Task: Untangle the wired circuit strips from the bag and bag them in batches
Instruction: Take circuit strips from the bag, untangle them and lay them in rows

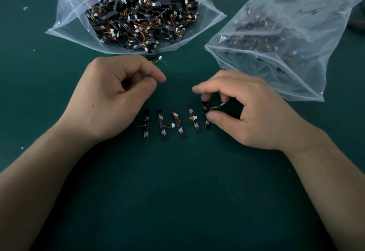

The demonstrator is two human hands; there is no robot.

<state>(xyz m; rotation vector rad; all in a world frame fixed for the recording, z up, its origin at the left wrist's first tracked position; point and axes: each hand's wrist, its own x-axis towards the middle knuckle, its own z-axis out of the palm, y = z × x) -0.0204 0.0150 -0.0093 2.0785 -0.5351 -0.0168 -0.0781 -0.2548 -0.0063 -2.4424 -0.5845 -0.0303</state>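
At the centre of the dark green table mat point(177, 191), four short black circuit strips point(162, 124) with orange wires and white plugs lie side by side. At the row's 3 o'clock end the right hand point(246, 112) pinches a fifth black strip point(205, 108) between forefinger and thumb, its wire arching free. The left hand point(110, 96), at 9 o'clock of the row, has curled fingers with the thumb against the forefinger; whether it holds anything I cannot tell.

The step seems to be setting the fifth black strip down. It would go best lowered parallel to its neighbour, with the wire turned away so the plugs do not catch again.

The open clear plastic bag of tangled strips point(65, 4) gapes at 11 o'clock, one loose white-plugged wire point(158, 59) just outside its mouth. A second clear plastic bag point(296, 23) lies at 2 o'clock, close to the right hand's knuckles. Bare mat towards 6 o'clock gives room to gather the batch.
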